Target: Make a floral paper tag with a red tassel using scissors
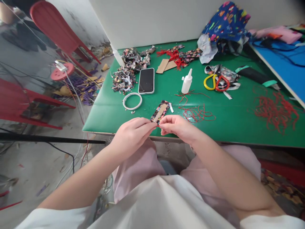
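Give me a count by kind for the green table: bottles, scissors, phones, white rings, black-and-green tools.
Bottles: 2
Scissors: 1
Phone: 1
White ring: 1
Black-and-green tool: 1
Total: 6

The person wears a plain off-white top (157,203) with short white sleeves (59,218), and pale pink trousers (140,162).

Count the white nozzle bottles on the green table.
2: one bottle right of the smartphone, the other at back left, beside the fabric scraps. The scraps could hide more.
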Demonstrator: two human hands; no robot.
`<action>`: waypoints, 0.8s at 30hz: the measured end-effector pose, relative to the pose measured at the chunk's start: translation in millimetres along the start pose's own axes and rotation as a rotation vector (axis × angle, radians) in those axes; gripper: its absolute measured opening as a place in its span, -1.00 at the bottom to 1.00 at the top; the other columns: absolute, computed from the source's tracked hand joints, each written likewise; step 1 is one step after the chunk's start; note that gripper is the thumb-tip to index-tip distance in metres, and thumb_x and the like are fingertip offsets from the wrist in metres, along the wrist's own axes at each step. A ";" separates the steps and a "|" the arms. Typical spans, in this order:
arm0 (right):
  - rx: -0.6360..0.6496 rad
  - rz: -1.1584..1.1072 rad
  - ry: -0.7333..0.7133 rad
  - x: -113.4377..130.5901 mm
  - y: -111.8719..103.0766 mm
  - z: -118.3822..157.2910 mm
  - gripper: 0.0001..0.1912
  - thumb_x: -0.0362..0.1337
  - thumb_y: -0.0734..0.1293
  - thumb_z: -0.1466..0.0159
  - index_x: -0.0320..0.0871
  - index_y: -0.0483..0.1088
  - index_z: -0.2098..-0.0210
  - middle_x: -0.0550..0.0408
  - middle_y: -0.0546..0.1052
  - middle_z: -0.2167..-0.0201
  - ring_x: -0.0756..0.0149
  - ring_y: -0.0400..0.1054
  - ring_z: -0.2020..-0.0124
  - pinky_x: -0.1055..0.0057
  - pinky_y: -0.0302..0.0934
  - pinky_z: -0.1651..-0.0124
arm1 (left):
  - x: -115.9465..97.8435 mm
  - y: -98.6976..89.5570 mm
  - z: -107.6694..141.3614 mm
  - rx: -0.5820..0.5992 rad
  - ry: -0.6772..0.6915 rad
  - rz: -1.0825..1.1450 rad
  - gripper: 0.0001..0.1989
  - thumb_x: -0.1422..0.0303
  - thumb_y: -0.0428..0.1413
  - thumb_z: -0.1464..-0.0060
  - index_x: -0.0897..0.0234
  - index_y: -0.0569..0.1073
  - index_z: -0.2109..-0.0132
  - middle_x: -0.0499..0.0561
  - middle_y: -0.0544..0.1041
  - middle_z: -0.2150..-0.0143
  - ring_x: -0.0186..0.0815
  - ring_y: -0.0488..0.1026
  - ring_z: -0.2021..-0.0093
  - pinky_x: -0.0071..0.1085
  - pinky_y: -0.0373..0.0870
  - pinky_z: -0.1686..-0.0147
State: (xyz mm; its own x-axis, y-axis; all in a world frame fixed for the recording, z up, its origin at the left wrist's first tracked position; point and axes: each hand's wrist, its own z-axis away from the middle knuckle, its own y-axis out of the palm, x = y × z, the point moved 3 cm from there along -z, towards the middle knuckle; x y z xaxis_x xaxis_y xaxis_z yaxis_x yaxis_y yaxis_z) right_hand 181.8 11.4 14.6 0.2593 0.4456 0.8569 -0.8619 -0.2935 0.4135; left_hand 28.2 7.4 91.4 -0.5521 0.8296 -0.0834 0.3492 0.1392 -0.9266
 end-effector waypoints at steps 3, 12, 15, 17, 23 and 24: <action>0.001 -0.007 -0.006 1.9 -0.7 1.2 -0.88 -0.29 0.36 -0.05 -0.20 0.34 0.44 0.23 0.41 0.59 0.53 0.30 0.54 0.46 0.26 0.32 | 0.5 -2.0 1.0 -0.002 -0.024 0.001 -0.84 0.44 0.04 -0.12 0.31 0.48 0.16 0.01 0.52 0.28 -0.39 0.44 0.30 -0.50 0.37 0.29; 0.133 -0.066 -0.047 6.1 8.5 3.5 -0.72 -0.09 0.28 -0.19 -0.15 0.44 0.25 0.07 0.52 0.24 0.40 0.37 0.13 0.41 0.18 0.04 | -4.2 -19.3 -13.6 0.082 0.069 0.043 -0.80 0.44 -0.03 -0.17 0.31 0.48 0.17 0.02 0.52 0.29 -0.40 0.45 0.32 -0.51 0.37 0.31; 0.246 -0.122 -0.037 1.5 12.6 4.2 -0.63 0.01 0.26 -0.17 -0.19 0.45 0.33 0.09 0.53 0.40 0.42 0.41 0.29 0.43 0.22 0.12 | -5.2 -22.5 -18.8 0.125 0.115 0.039 -0.79 0.44 -0.05 -0.18 0.28 0.48 0.17 0.01 0.51 0.31 -0.40 0.44 0.34 -0.51 0.36 0.34; 0.249 -0.169 -0.023 -0.3 12.5 5.1 -0.67 -0.02 0.30 -0.15 -0.20 0.43 0.39 0.14 0.50 0.49 0.48 0.39 0.40 0.47 0.24 0.19 | -5.3 -23.8 -20.9 0.141 0.134 0.039 -0.79 0.44 -0.05 -0.18 0.29 0.48 0.18 0.01 0.51 0.31 -0.40 0.43 0.35 -0.51 0.36 0.35; 0.221 -0.248 -0.016 1.0 10.3 6.9 -0.82 -0.20 0.39 -0.10 -0.20 0.39 0.48 0.23 0.44 0.58 0.54 0.34 0.49 0.45 0.25 0.20 | -6.0 -27.6 -23.6 0.154 0.157 0.038 -0.80 0.48 -0.04 -0.16 0.32 0.48 0.18 0.02 0.51 0.30 -0.40 0.44 0.34 -0.51 0.36 0.35; 0.218 -0.252 -0.010 1.2 10.2 6.9 -0.83 -0.23 0.39 -0.10 -0.21 0.39 0.48 0.24 0.44 0.58 0.54 0.34 0.49 0.44 0.25 0.19 | -6.3 -28.2 -23.8 0.153 0.159 0.037 -0.80 0.49 -0.03 -0.15 0.32 0.48 0.18 0.02 0.51 0.30 -0.40 0.44 0.34 -0.52 0.36 0.35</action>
State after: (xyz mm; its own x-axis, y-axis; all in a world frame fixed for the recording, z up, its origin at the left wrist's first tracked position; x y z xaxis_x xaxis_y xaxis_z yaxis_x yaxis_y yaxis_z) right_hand 176.3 3.2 22.0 0.4572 0.5193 0.7220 -0.6574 -0.3495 0.6676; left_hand 39.8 11.1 126.8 -0.4102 0.9092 -0.0708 0.2414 0.0333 -0.9699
